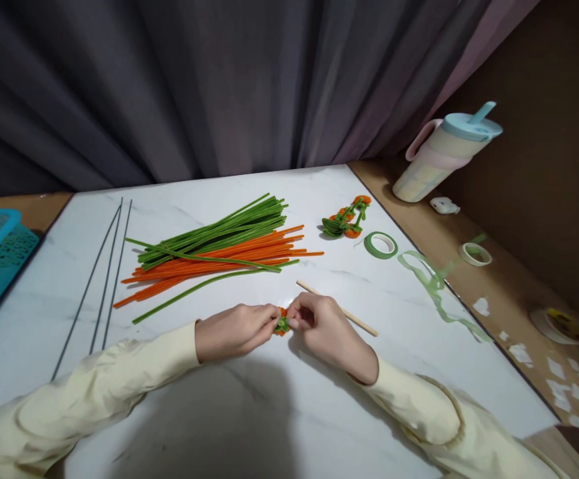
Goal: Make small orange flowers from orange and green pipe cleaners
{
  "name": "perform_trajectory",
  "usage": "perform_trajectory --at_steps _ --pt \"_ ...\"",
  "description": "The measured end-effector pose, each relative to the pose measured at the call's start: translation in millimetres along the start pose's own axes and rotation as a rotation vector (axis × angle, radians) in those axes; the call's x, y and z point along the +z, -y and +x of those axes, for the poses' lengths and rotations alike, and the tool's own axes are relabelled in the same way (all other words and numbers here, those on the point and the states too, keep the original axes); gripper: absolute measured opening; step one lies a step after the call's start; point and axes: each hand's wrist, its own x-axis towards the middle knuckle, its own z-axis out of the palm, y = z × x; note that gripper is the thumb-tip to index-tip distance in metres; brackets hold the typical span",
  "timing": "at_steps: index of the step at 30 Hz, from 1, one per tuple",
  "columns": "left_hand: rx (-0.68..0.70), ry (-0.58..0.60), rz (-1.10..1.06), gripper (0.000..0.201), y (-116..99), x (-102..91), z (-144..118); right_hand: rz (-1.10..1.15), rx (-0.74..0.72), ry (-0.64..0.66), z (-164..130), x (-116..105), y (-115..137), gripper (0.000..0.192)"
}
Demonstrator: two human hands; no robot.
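Note:
Between my two hands is a small orange and green pipe-cleaner flower (282,324), partly covered by my fingers. My left hand (239,329) pinches it from the left side. From the right, my right hand (322,326) grips it with thumb and fingertips pressed together. Behind my right hand a thin wooden stick (362,322) lies slantwise on the white board. Farther off are a bundle of green pipe cleaners (229,226) and a bundle of orange pipe cleaners (209,266), with a single green pipe cleaner (190,293) in front.
Orange and green pipe-cleaner flowers (347,218) lie near a roll of green tape (380,245) and a loose green ribbon (436,293). Dark wires (112,266) and a blue basket (0,279) are at left. A tumbler (439,156) and paper scraps (522,354) sit at right.

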Motion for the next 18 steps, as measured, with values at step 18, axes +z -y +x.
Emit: perform_trajectory --at_steps 18 --pt "0.019 -0.008 0.042 0.019 2 3.3 1 -0.045 -0.252 0.137 3 -18 -8 0.017"
